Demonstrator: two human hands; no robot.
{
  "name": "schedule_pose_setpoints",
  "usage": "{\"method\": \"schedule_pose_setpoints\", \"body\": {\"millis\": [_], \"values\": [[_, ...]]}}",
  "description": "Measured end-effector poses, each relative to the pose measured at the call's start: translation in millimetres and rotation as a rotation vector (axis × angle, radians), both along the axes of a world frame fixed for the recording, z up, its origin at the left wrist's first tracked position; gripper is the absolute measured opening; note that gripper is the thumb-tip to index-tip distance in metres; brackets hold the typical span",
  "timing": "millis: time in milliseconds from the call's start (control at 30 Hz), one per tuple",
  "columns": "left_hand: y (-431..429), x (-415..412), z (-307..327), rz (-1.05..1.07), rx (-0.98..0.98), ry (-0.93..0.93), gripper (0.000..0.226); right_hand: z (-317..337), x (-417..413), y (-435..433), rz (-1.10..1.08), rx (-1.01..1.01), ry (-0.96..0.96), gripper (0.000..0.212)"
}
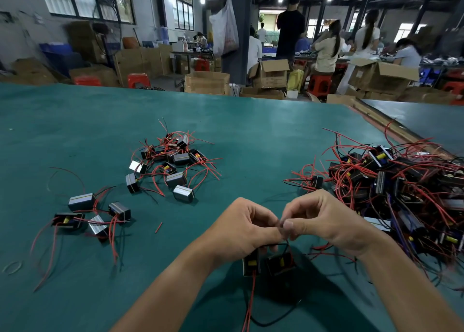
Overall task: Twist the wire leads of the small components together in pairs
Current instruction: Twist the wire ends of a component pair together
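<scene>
Right now both hands meet near the 6 o'clock edge of the green table [75,130]. The left hand [247,227] and right hand [324,221] each have their grip clamped, thumb against fingertips, on the thin wire leads [276,244] between them. It looks like a pinch made to roll the bare ends together. Two small components [251,262] hang just under the palms, boxy, dark, with a yellow spot, and their red leads trail toward 6 o'clock. They are probably left dangling so that only the wire turns. The unsorted pile [391,186] lies at 3 o'clock within easy reach, a springy tangle of glossy red and black insulation. Blocks with shiny taped faces form a looser heap [173,161] at 11 o'clock, and a few more [95,216] sit at 9 o'clock. I judge these to be done pairs, set apart from the pile.
</scene>
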State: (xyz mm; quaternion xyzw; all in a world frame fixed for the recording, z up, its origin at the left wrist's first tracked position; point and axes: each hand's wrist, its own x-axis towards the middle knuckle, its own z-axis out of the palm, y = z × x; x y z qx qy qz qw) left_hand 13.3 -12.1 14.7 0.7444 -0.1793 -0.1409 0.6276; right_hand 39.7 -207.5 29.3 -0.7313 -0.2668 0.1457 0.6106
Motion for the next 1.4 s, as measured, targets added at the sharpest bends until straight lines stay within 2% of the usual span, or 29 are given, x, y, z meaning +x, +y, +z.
{"method": "schedule_pose_setpoints", "body": {"millis": [67,333,533,700,900,1000,1167,1233,1400], "values": [[-1,1,-1,0.014,-0.008,0.008,0.012,1,0,0,-0.018,-0.031,-0.017,0.006],[-8,4,-5,0.212,0.022,-0.081,0.013,-5,4,12,-0.108,-0.191,-0.071,0.031],[-11,7,-4,0.341,-0.063,-0.038,0.013,-12,6,18,-0.207,-0.172,-0.131,0.027],[-12,9,-7,0.402,-0.076,0.045,0.016,-20,8,22,-0.290,-0.209,-0.168,0.026],[-14,12,-11,0.423,-0.096,0.061,0.020,-22,10,25,-0.355,-0.183,-0.160,0.026],[-14,11,-12,0.438,-0.066,-0.027,0.023,-22,9,26,-0.384,-0.188,-0.214,0.027],[-15,7,-18,0.487,0.178,-0.381,0.017,-24,9,28,-0.445,-0.240,-0.234,0.026],[-14,8,-18,0.479,0.184,-0.390,0.017,-24,10,28,-0.456,-0.242,-0.229,0.027],[-14,9,-18,0.427,0.090,-0.251,0.025,-20,9,24,-0.416,-0.155,-0.157,0.029]]}}
